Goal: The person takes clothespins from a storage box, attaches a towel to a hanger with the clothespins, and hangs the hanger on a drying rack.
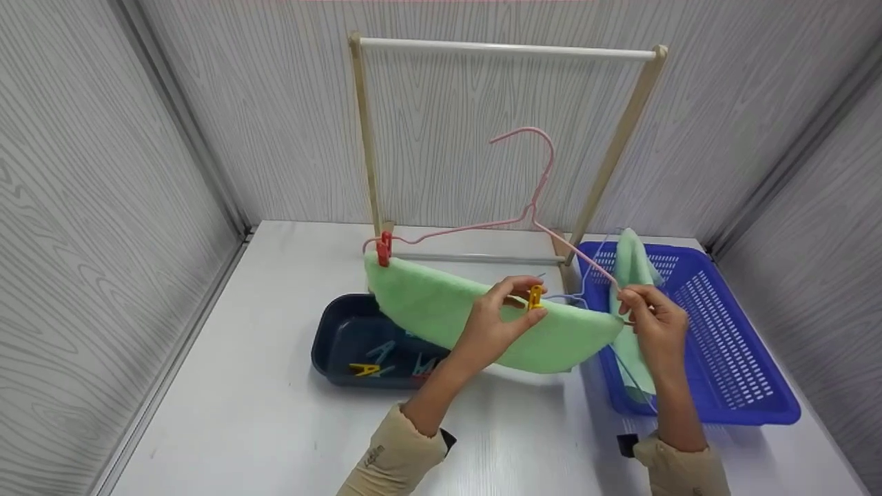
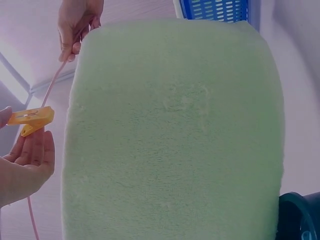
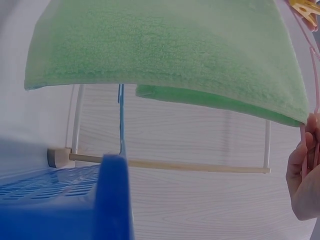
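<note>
A light green towel (image 1: 427, 296) hangs folded over the lower bar of a pink wire hanger (image 1: 475, 226). At the hanger's left end a red clothespin (image 1: 384, 249) clips the towel. My left hand (image 1: 493, 320) pinches a yellow clothespin (image 1: 535, 297) between thumb and fingers, close to the towel's top edge. In the left wrist view that yellow clothespin (image 2: 33, 119) is beside the towel's edge, near the pink wire. My right hand (image 1: 658, 320) grips the right corner of the hanger, by the towel's end; in the right wrist view its fingers (image 3: 302, 150) curl round the pink wire.
A dark blue tub (image 1: 337, 324) holding several clothespins stands behind the towel on the left. On the right, a blue basket (image 1: 751, 344) carries another green towel (image 1: 630, 269) and a light blue hanger (image 1: 586, 275). A rack with a white bar (image 1: 510, 48) rises at the back.
</note>
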A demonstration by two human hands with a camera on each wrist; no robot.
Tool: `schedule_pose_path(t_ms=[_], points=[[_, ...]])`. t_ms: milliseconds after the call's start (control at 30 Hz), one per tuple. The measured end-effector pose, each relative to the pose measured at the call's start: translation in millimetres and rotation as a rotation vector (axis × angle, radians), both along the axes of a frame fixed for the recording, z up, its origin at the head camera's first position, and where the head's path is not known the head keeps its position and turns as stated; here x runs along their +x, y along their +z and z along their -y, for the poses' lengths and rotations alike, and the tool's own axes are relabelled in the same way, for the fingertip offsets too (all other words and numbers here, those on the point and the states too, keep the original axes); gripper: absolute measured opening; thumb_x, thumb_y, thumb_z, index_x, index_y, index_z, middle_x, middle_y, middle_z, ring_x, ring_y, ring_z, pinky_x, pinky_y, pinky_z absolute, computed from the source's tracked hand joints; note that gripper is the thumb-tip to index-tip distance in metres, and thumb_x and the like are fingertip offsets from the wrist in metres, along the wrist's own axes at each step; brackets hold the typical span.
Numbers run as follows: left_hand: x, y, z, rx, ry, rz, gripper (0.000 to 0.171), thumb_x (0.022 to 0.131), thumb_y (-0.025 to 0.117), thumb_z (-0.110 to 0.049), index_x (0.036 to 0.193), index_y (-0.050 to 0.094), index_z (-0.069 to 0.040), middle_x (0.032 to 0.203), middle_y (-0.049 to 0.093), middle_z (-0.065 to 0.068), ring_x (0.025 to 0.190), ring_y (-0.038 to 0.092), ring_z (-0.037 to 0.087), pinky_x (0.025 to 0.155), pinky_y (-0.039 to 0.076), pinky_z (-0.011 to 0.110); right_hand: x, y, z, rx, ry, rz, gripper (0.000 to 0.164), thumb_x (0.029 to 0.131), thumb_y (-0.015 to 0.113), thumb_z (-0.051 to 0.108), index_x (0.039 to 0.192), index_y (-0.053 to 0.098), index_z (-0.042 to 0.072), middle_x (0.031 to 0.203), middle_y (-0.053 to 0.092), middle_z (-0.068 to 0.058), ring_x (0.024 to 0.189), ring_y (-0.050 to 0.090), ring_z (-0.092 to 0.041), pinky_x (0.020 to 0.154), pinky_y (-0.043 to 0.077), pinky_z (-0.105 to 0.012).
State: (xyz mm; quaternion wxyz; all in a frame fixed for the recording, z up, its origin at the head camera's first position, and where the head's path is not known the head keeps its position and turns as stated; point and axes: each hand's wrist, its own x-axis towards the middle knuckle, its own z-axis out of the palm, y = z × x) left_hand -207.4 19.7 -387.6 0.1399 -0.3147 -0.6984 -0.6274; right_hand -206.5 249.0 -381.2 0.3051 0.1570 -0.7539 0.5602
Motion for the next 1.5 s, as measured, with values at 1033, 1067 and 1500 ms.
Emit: schedule_pose_path(t_ms=[1033, 1067, 1500], points=[[0.2, 7.8, -11, -0.041, 0.000, -0.013, 0.034, 0.088, 0.063, -0.014, 0.118, 0.055, -0.001, 0.109, 0.059, 0.006, 0.097, 0.054, 0.013, 0.082, 0.046, 0.027, -2.5, -0.5, 5, 0.006, 0.021, -0.025, 0.013, 0.089, 0.051, -0.011, 0.081, 0.061, -0.013, 0.063, 0.052, -0.018, 0.051, 0.044, -0.009, 0.043, 0.035, -0.015], [0.4, 8.3, -12, -0.041, -0.002, -0.008, 0.034, 0.088, 0.063, -0.014, 0.118, 0.055, -0.001, 0.109, 0.059, 0.007, 0.097, 0.054, 0.013, 0.082, 0.046, 0.028, -2.5, -0.6, 6, 0.000, 0.023, -0.026, 0.013, 0.089, 0.051, -0.011, 0.081, 0.061, -0.013, 0.063, 0.052, -0.019, 0.051, 0.044, -0.009, 0.043, 0.035, -0.015], [1.4, 12.5, -20, -0.053, -0.010, -0.018, 0.034, 0.087, 0.064, -0.014, 0.118, 0.055, -0.001, 0.107, 0.060, 0.007, 0.095, 0.054, 0.009, 0.081, 0.046, 0.023, 1.2, 0.7, 7, -0.003, 0.014, -0.019, 0.012, 0.088, 0.052, -0.010, 0.081, 0.061, -0.013, 0.062, 0.053, -0.015, 0.051, 0.043, -0.009, 0.043, 0.035, -0.015]])
